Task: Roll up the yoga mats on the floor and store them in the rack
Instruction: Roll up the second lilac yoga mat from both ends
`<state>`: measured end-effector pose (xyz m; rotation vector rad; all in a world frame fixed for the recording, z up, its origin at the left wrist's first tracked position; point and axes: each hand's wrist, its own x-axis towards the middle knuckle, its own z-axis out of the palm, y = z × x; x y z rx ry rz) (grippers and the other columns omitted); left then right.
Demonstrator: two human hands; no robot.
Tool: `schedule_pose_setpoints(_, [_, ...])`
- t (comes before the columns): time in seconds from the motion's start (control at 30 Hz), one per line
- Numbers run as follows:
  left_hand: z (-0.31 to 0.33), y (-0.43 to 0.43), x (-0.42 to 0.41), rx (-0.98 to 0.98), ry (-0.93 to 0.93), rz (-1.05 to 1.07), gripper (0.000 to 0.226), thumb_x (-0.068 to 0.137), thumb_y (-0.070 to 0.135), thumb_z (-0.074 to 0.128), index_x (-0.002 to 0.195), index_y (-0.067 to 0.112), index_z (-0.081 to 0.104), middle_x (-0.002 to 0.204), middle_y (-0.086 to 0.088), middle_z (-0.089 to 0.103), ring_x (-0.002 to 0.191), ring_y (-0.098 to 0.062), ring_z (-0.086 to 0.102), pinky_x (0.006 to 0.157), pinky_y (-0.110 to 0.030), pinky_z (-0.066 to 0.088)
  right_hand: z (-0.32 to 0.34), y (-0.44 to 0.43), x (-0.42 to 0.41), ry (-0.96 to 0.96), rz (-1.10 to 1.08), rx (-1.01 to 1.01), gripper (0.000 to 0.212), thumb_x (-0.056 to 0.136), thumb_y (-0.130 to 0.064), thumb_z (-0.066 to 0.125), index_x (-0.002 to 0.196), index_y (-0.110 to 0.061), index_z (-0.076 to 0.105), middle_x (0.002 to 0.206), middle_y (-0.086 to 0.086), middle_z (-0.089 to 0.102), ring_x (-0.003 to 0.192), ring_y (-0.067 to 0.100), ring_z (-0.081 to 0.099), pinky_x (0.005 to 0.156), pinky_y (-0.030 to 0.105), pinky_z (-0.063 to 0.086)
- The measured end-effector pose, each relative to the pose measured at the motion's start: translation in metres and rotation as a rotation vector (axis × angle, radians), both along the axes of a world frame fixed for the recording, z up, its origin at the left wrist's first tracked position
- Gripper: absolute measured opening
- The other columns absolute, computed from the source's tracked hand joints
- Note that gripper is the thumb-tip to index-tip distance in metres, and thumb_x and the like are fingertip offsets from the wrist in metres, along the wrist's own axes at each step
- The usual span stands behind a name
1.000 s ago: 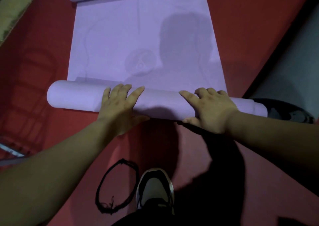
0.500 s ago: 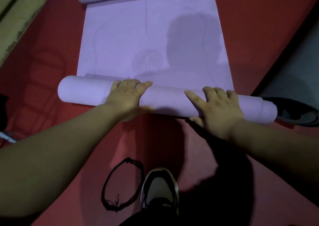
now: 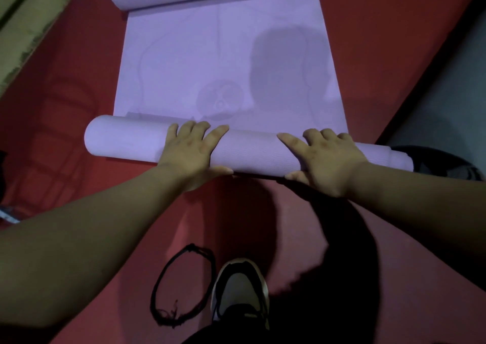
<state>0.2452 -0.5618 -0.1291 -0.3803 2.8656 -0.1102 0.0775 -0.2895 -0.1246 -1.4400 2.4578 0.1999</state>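
Now my left hand (image 3: 193,154) and right hand (image 3: 324,159) press flat, grip released, on the half-rolled purple yoga mat (image 3: 252,151), lying across the red floor (image 3: 381,41) before my shoe (image 3: 240,288).

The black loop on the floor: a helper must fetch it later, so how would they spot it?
Start at the red floor, on the near side of the purple mat roll. Left of the shoe lies the black loop, flat on the floor. It is the only thin, dark ring there; its neighbours are broad and solid.
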Motion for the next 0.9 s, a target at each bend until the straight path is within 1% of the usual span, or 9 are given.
schedule_pose_setpoints(0.07, [0.001,-0.004,-0.001,-0.042,0.009,-0.059,0.103,0.075,0.092,0.025,0.158,0.032,0.024,0.145,-0.009,0.046,0.129,-0.036,0.041,0.113,-0.055,0.027,0.004,-0.002,-0.001,-0.039,-0.001,0.02,0.089,0.087,-0.082,0.033,0.159,-0.042,-0.001,0.143,0.009,0.043,0.122,0.036,0.046,0.096,0.051,0.041])
schedule_pose_setpoints(0.2, [0.002,0.005,0.022,-0.031,0.112,-0.154,0.101,0.076,0.087,0.042,0.151,0.02,0.046,0.122,-0.016,0.06,0.1,-0.039,0.055,0.092,-0.049,0.041,0.007,0.009,0.019,-0.119,0.012,0.032,0.089,0.086,-0.084,0.031,0.159,-0.044,-0.001,0.141,0.005,0.044,0.12,0.034,0.047,0.094,0.049,0.042])
schedule_pose_setpoints(0.27, [0.007,0.018,0.043,0.011,0.086,-0.174,0.098,0.075,0.087,0.048,0.147,0.021,0.05,0.113,-0.014,0.062,0.093,-0.038,0.056,0.086,-0.047,0.044,0.007,0.026,0.038,-0.168,0.034,0.039,0.089,0.083,-0.084,0.026,0.158,-0.045,-0.002,0.139,0.001,0.045,0.118,0.031,0.048,0.093,0.047,0.045])
schedule_pose_setpoints(0.33, [0.013,0.037,0.066,0.042,-0.012,-0.195,0.099,0.077,0.091,0.041,0.146,0.021,0.051,0.108,-0.012,0.063,0.089,-0.037,0.057,0.082,-0.047,0.047,0.008,0.048,0.057,-0.25,0.05,0.048,0.088,0.085,-0.082,0.033,0.159,-0.046,-0.001,0.14,-0.001,0.046,0.118,0.029,0.049,0.093,0.047,0.047])
schedule_pose_setpoints(0.43, [0.016,0.062,0.099,0.092,-0.187,-0.229,0.105,0.078,0.096,0.022,0.148,0.022,0.048,0.12,-0.009,0.067,0.1,-0.036,0.06,0.088,-0.046,0.049,0.012,0.076,0.083,-0.399,0.06,0.098,0.086,0.086,-0.085,0.032,0.156,-0.051,-0.004,0.144,-0.007,0.042,0.123,0.023,0.047,0.098,0.046,0.045])
schedule_pose_setpoints(0.6, [0.019,0.069,0.105,0.162,-0.222,-0.194,0.104,0.074,0.1,0.028,0.15,0.03,0.044,0.131,-0.001,0.063,0.113,-0.03,0.059,0.093,-0.042,0.051,0.012,0.077,0.089,-0.451,0.008,0.091,0.079,0.087,-0.083,0.032,0.154,-0.056,0.002,0.137,-0.01,0.046,0.123,0.021,0.051,0.101,0.044,0.045])
schedule_pose_setpoints(0.67, [0.02,0.062,0.094,0.206,-0.236,-0.196,0.103,0.072,0.1,0.029,0.149,0.033,0.041,0.132,0.0,0.063,0.115,-0.029,0.059,0.093,-0.041,0.051,0.012,0.072,0.091,-0.39,0.006,0.068,0.082,0.085,-0.085,0.03,0.156,-0.053,0.006,0.142,-0.008,0.044,0.125,0.023,0.049,0.101,0.045,0.044])
schedule_pose_setpoints(0.8, [0.017,0.053,0.083,0.264,-0.278,-0.2,0.099,0.071,0.1,0.031,0.15,0.04,0.034,0.134,0.005,0.06,0.122,-0.024,0.055,0.097,-0.039,0.049,0.001,0.073,0.113,-0.212,0.019,-0.101,0.083,0.083,-0.082,0.045,0.154,-0.04,0.035,0.135,0.001,0.059,0.111,0.03,0.06,0.087,0.049,0.051])
schedule_pose_setpoints(0.9, [0.016,0.05,0.08,0.28,-0.287,-0.191,0.097,0.071,0.099,0.032,0.15,0.042,0.033,0.133,0.006,0.06,0.123,-0.022,0.055,0.097,-0.038,0.048,-0.004,0.07,0.11,-0.199,0.006,-0.099,0.083,0.082,-0.083,0.043,0.152,-0.04,0.038,0.129,-0.001,0.061,0.105,0.029,0.062,0.083,0.047,0.052])
